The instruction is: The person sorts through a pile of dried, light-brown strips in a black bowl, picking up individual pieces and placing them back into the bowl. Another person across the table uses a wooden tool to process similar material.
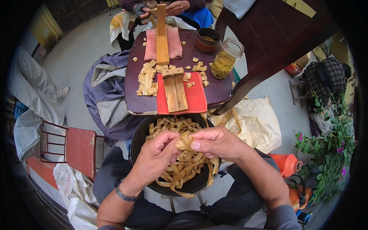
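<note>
Between them, my left hand and my right hand pinch a crumpled, folded piece of tan plant-fibre strip. Both hands are over a round black basin heaped with long tan strips, some hanging over its rim. Beyond the basin, a small wooden block with a slotted top lies on a red cloth. A pile of short folded strip pieces sits to its left, and several smaller pieces are scattered at its right.
A dark red wooden chair bears these things, plus a glass jar and a brown pot. Across it, another person's hands work behind an upright wooden piece. A red folding chair stands left; an orange bottle lies right.
</note>
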`<state>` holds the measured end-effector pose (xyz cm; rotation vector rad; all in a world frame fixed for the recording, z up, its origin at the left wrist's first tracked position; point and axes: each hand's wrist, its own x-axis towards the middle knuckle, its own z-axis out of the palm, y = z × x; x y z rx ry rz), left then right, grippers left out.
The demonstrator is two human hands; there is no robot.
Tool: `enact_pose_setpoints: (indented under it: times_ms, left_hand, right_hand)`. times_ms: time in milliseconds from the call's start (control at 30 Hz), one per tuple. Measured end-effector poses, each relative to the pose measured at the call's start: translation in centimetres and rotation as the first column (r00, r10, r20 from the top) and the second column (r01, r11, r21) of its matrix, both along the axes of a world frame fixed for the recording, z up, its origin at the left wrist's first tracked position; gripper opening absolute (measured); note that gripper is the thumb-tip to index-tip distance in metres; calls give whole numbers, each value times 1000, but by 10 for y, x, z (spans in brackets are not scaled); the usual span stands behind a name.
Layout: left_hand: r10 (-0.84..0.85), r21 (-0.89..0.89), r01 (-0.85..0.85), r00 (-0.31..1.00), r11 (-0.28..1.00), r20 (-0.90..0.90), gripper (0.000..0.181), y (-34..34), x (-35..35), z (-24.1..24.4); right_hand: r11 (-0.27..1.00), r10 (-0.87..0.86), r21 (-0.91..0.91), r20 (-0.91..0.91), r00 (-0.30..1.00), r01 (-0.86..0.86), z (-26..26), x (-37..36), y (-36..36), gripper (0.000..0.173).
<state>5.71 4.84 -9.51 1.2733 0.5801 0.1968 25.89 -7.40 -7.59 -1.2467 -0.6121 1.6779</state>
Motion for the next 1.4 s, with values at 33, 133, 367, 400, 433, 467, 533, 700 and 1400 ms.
enact_pose_setpoints:
  times_ms: [33,133,367,400,433,467,533,700,1400]
  left_hand:
    - [2,36,-3,1000,999,26,27,-1,-1,1]
    - [-27,171,16,998,985,65,34,-1,-1,6]
    - [56,454,-65,998,888,34,35,-6,3,0]
    - [82,490,-79,997,868,16,34,-5,3,5]
    - [108,526,-92,994,846,0,35,-3,4,7]
    - [147,539,-134,989,832,19,37,0,5,3]
    - [258,461,-257,964,849,63,38,7,5,-2]
    - [334,491,-326,940,808,75,39,24,-3,-4]
    - [-322,539,344,936,769,-139,23,25,-11,0]
  right_hand:
    - [1000,23,21,20,1000,-23,4,-2,3,29]
    - [993,42,104,91,995,-51,0,-8,11,28]
    - [969,26,210,436,900,-129,-9,-25,12,29]
    - [973,48,176,477,877,-149,-3,-25,14,30]
    - [976,70,141,518,853,-166,-1,-25,15,31]
    - [977,8,171,573,820,-129,-3,-25,14,31]
    - [966,-118,248,666,737,-70,-6,-24,15,31]
    - [973,-120,221,738,664,-70,13,-16,14,21]
    - [782,-272,354,934,230,-512,-13,-10,2,12]
